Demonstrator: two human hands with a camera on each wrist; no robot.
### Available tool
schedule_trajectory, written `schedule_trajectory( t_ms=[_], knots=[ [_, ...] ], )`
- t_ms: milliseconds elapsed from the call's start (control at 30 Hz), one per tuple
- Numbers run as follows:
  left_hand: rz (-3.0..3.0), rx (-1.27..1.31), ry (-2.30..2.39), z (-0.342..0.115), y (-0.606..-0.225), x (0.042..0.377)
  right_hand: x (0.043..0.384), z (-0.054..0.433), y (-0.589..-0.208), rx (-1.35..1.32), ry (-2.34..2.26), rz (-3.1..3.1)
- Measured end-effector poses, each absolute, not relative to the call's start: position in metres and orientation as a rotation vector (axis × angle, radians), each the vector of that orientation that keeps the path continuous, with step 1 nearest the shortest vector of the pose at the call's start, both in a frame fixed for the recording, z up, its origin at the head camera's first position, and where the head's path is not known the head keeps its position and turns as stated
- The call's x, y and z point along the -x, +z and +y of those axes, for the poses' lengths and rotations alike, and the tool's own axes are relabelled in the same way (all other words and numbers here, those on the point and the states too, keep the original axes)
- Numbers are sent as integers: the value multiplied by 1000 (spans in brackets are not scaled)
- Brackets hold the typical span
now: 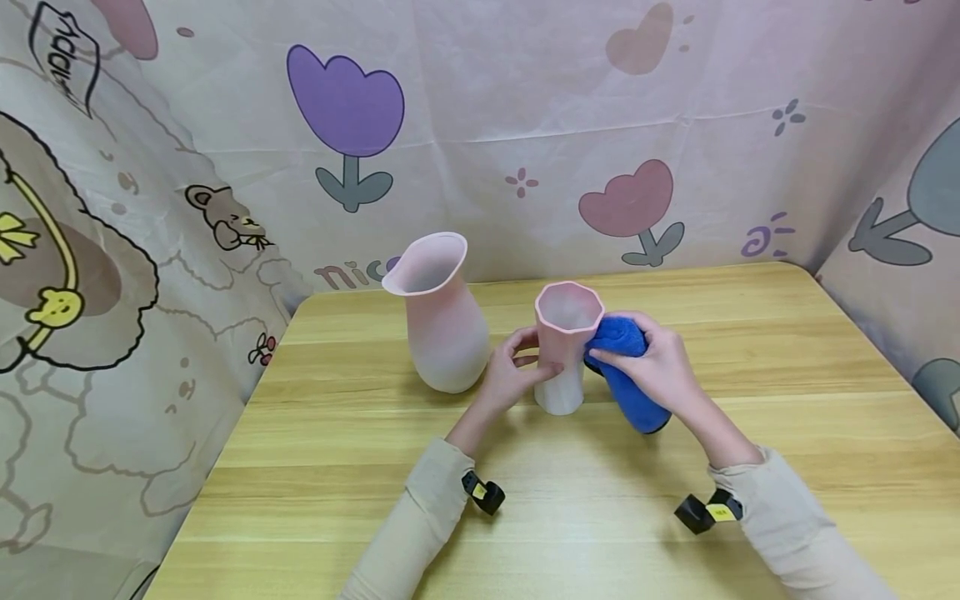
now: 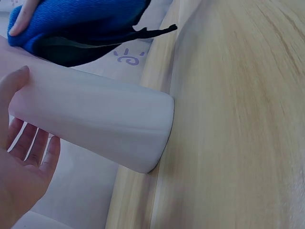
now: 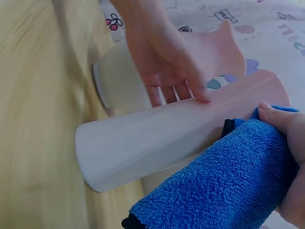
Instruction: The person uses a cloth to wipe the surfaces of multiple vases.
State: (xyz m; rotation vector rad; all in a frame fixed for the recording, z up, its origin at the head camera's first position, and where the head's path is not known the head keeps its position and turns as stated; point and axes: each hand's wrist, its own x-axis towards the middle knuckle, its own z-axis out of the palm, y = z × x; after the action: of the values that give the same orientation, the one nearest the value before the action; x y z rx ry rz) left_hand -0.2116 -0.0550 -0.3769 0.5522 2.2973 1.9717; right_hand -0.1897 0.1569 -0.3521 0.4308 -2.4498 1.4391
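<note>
A faceted vase (image 1: 561, 390), pink at the rim and white below, stands upright on the table. My left hand (image 1: 512, 375) holds it from the left, thumb on the near side and fingers behind. In the left wrist view the vase's white base (image 2: 138, 124) meets the tabletop. On the other side, my right hand (image 1: 663, 362) grips a folded blue towel (image 1: 637, 404) with dark edging. The towel touches the vase's upper right side, just under the rim, and its lower end hangs down. The right wrist view shows the thumb pressing on the blue towel (image 3: 219, 176).
A larger pink-and-white vase (image 1: 450, 342) with a flared, slanted mouth stands close to the left of my left hand. Behind the wooden table (image 1: 337, 467) hangs a patterned cloth (image 1: 480, 108), which also covers both sides.
</note>
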Motion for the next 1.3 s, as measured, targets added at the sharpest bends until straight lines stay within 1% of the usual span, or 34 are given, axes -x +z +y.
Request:
schedule_trajectory(
  t_ms=[533,667,800,967,1033,1300],
  knots=[
    [2303,-534,1956,-55,-374,210,186,158,-327,-290,1480,-2243],
    [2308,-537,1957,-55,-376,212,185,162,-329,-289,1478,-2252],
    [2338,-538,1971,-54,-389,219,185,168,-334,-276,1468,-2263],
    [2610,-542,1908,-44,-402,216,184,177,-341,-239,1470,-2288],
    [2762,-497,1864,-37,-402,211,183,179,-342,-224,1470,-2296],
    [3142,-118,1670,-11,-405,195,182,181,-345,-219,1463,-2310]
  ],
)
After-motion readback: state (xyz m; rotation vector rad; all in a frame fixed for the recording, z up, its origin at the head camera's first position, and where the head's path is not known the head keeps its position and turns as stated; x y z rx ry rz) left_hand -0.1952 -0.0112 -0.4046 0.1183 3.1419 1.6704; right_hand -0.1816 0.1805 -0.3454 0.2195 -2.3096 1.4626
